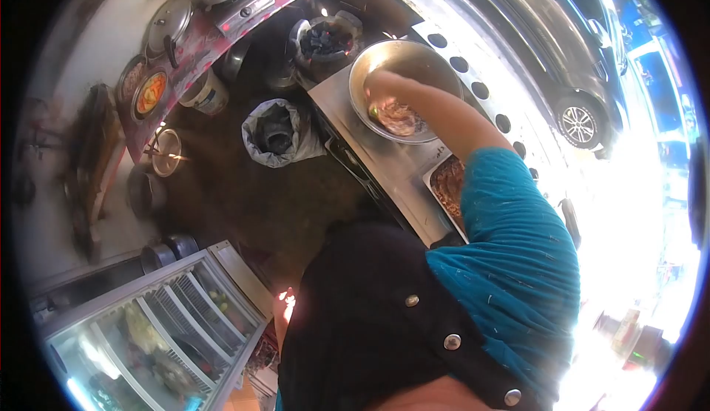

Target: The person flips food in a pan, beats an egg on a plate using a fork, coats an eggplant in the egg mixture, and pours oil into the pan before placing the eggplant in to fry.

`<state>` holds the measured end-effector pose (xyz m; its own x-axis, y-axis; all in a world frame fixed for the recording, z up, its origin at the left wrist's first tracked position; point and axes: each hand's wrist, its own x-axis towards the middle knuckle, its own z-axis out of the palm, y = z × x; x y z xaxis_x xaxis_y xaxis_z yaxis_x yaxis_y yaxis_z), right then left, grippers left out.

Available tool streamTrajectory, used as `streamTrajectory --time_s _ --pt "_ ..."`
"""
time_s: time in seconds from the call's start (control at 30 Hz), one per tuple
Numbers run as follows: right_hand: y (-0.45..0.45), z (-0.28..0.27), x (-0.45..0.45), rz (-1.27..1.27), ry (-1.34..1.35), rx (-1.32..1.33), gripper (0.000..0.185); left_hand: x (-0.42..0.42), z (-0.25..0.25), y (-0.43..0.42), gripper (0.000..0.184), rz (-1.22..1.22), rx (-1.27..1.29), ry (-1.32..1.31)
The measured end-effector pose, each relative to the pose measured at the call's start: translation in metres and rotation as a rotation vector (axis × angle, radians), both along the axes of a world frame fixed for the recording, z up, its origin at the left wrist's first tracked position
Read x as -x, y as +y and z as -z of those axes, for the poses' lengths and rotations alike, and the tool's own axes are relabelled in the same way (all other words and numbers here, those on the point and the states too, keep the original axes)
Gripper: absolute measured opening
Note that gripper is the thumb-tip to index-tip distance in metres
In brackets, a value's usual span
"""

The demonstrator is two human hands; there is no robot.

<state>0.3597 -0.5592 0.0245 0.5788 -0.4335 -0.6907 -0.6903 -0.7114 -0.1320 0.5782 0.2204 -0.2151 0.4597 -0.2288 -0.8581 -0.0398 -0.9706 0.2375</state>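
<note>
My right hand [382, 88] is inside a large metal bowl [436, 54], just above a pinkish, meat-like mass [400, 118] near the bowl's lower side. Motion blurs its fingers, so what they hold, if anything, is unclear. The bowl stands on a metal counter [403, 187]. Nearer my body, a rectangular tray holds brown pieces [448, 185], partly covered by my teal sleeve. Low at my other side, my left hand [285, 304] shows only in part beside the dark apron, in bright light, with its fingers not distinct.
A charcoal stove [325, 39] stands beyond the counter, with a lined bin [277, 133] on the floor beside it. A glass display case [159, 329] is at lower left. Pots and a plate of orange food [151, 93] sit on a shelf. A car [569, 78] is outside.
</note>
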Motion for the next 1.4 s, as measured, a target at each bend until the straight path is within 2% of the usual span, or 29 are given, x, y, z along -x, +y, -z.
streamTrajectory --time_s 0.03,0.1,0.13,0.17,0.23,0.27,0.3,0.4,0.43,0.5,0.57,0.6,0.67,0.7,0.77,0.83,0.9,0.97,1.1,1.17,1.2,1.23,1.27,1.3,1.37,1.4 --pt "-0.029 0.023 -0.003 0.117 -0.062 -0.031 0.021 -0.001 -0.010 0.001 0.034 0.045 0.049 0.006" --pt "-0.056 0.009 0.003 0.222 -0.122 -0.027 0.018 -0.002 -0.031 0.003 0.046 0.132 0.149 0.018" --pt "-0.079 0.022 0.009 -0.006 -0.106 0.187 0.019 0.000 -0.023 0.014 0.044 0.215 0.213 0.003" --pt "-0.101 0.036 0.018 -0.233 -0.092 0.401 0.020 0.008 -0.029 0.012 0.042 0.170 0.216 0.039" --pt "-0.119 0.041 0.041 0.131 -0.178 0.416 0.033 0.024 -0.041 0.009 0.039 0.077 0.219 0.108" --pt "-0.125 0.046 0.053 0.240 -0.186 0.476 0.032 0.049 -0.054 0.005 0.037 0.130 0.259 -0.088" --pt "-0.129 0.049 0.067 0.350 -0.192 0.536 0.030 0.059 -0.060 0.003 0.035 0.118 0.253 -0.114" --pt "-0.136 0.051 0.112 0.418 -0.124 0.440 0.021 0.061 -0.061 0.008 0.032 0.058 0.224 -0.039" --pt "-0.144 0.067 0.126 0.526 -0.105 0.290 0.017 0.059 -0.061 0.009 0.032 0.044 0.223 -0.023" --pt "-0.136 0.065 0.137 0.633 -0.086 0.143 0.016 0.056 -0.059 0.009 0.030 0.021 0.233 0.004" --pt "-0.096 0.040 0.149 1.104 -0.289 -0.114 0.021 0.048 -0.057 0.007 0.029 -0.003 0.249 0.030" --pt "-0.091 0.044 0.151 1.107 -0.292 -0.111 0.021 0.043 -0.056 0.003 0.029 -0.031 0.266 0.051" --pt "-0.077 0.054 0.159 1.407 -0.315 -0.244 0.025 0.031 -0.055 -0.007 0.028 -0.112 0.298 0.121" --pt "-0.069 0.048 0.161 1.417 -0.314 -0.243 0.025 0.025 -0.055 -0.014 0.028 -0.258 0.322 0.226" --pt "-0.053 0.040 0.165 1.229 -0.185 -0.221 0.026 0.009 -0.059 -0.029 0.029 -0.509 0.360 0.394" --pt "-0.044 0.058 0.173 1.299 -0.277 -0.207 0.027 -0.003 -0.069 -0.054 0.030 -0.424 0.431 0.366" --pt "-0.036 0.063 0.177 1.361 -0.374 -0.190 0.027 -0.014 -0.082 -0.082 0.019 -0.135 0.507 0.175" --pt "-0.026 0.060 0.177 0.934 -0.074 0.026 0.027 -0.014 -0.092 -0.103 0.023 -0.245 0.305 0.116" --pt "0.001 0.054 0.188 0.815 -0.057 0.105 0.024 -0.019 -0.093 -0.109 0.028 -0.201 0.258 0.134" --pt "0.019 0.044 0.192 0.297 0.132 0.285 0.019 -0.021 -0.079 -0.100 0.030 -0.219 0.289 0.199" --pt "0.035 0.032 0.190 0.293 0.128 0.287 0.019 -0.025 -0.048 -0.081 0.031 -0.333 0.372 0.343" --pt "0.052 0.015 0.190 0.470 -0.004 0.277 0.021 -0.027 -0.030 -0.070 0.032 -0.397 0.431 0.439" --pt "0.070 -0.002 0.188 0.646 -0.137 0.264 0.024 -0.025 -0.027 -0.067 0.033 -0.352 0.466 0.429" --pt "0.085 -0.013 0.188 0.647 -0.139 0.264 0.024 -0.014 -0.051 -0.072 0.037 -0.187 0.552 0.212" --pt "0.115 -0.031 0.190 0.739 -0.397 0.205 0.034 -0.018 -0.068 -0.072 0.047 0.177 0.549 0.146" --pt "0.133 -0.043 0.190 0.745 -0.395 0.207 0.034 -0.023 -0.047 -0.065 0.050 0.275 0.571 0.024"
